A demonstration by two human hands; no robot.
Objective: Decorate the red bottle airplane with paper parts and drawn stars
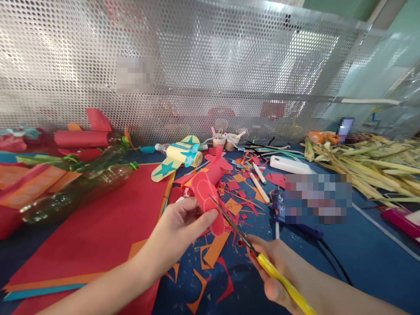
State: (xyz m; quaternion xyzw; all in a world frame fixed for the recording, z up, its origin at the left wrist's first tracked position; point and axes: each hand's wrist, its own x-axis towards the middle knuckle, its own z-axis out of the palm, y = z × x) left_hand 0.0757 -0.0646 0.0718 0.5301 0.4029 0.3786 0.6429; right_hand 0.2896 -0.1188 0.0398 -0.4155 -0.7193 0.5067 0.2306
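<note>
Between the thumb and fingers of my left hand (185, 229) is a red paper cutout (202, 189) with rounded ends and pale drawn lines. My right hand (278, 267) grips yellow-handled scissors (272, 272). Their dark blades reach up and left, and the tip lies over the middle of the cutout; whether it pierces the paper I cannot tell. Just behind the cutout lies a red paper-covered shape (219, 168) with fins. Red and orange paper scraps (233, 205) are scattered around and below my hands.
Stacked coloured paper (108, 232) and green plastic bottles (82, 188) lie left. A yellow bottle plane (183, 155) stands behind. At right are a blue glue gun (278, 205) with its cord, a white power strip (290, 165) and dried leaves (370, 162). A perforated metal screen (210, 65) closes off the back.
</note>
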